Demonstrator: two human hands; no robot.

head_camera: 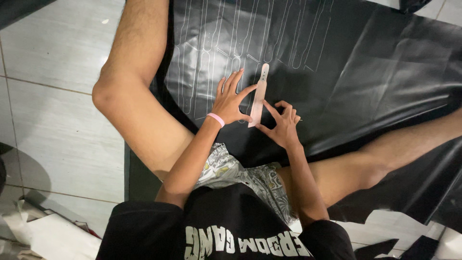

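Both hands, left hand (231,102) and right hand (281,125), press spread fingers on the pale strap-shaped template (258,95); many white outlines (231,38) already fill the black leather sheet (375,72), with bare room left.

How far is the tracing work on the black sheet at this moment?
Done: many strap-shaped outlines are already drawn in white lines across the upper part of the black sheet. In hand: the left hand presses the pale strap template flat on the sheet, and the right hand works at its lower end; any pen there is too small to see. Left: the sheet's wide right side has no outlines.
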